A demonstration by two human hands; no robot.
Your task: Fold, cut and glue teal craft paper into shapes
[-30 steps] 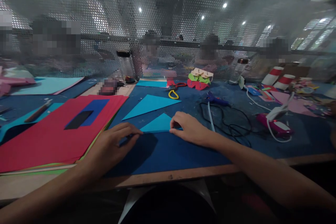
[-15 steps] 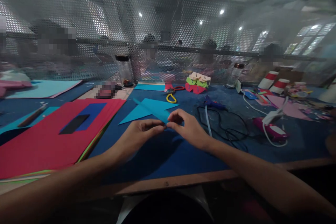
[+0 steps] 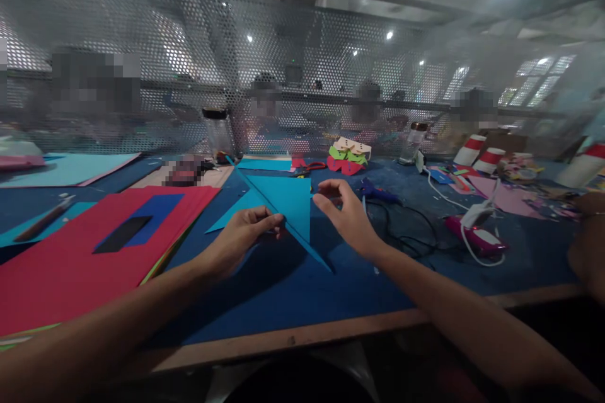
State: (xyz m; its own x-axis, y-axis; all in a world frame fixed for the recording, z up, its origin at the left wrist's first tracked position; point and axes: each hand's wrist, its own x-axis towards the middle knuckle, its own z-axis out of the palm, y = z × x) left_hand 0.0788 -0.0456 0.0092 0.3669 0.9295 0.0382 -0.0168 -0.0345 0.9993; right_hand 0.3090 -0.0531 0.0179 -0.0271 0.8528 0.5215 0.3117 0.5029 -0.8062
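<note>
Between the thumb and fingers of my left hand (image 3: pixel 246 230) is a bright blue sheet of paper (image 3: pixel 295 201), raised over the table. A long crease or narrow edge crosses it diagonally, from upper left to lower right. Left of it, more blue paper with a pointed corner (image 3: pixel 227 211) shows; whether it is a separate piece I cannot tell. My right hand (image 3: pixel 350 217) is just right of the sheet, fingers curved and apart, not touching it.
A red paper stack (image 3: pixel 70 277) with blue and black pieces lies left. Scissors (image 3: pixel 309 168), a blue glue gun (image 3: pixel 379 192) with cable, a magenta device (image 3: pixel 475 236) and glass jars (image 3: pixel 218 138) stand further back. At the right edge is another person's arm (image 3: pixel 588 233).
My right hand has come off the blue paper and moved right, its fingers spreading. The paper has turned in my left hand, showing a wider face. The view has shifted slightly.
</note>
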